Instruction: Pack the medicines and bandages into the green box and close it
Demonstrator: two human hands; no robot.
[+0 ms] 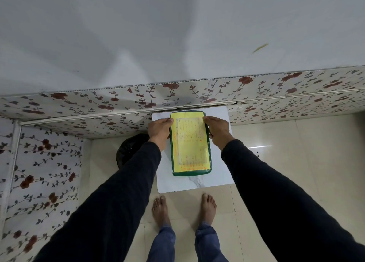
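Green box (pixel 190 171), lid apparently shut, yellow label up, long axis near-to-far on white bench (pixel 217 175); left hand (pixel 159 128) and right hand (pixel 217 130) clasp its far sides.

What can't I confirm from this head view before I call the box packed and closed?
- Contents of the green box: hidden under its lid.
- Side latches: covered by the left hand and right hand, so locking is unclear.
- Writing on the yellow label: too small and blurred to read.
- Dark round object: partly behind the left sleeve, unidentifiable.
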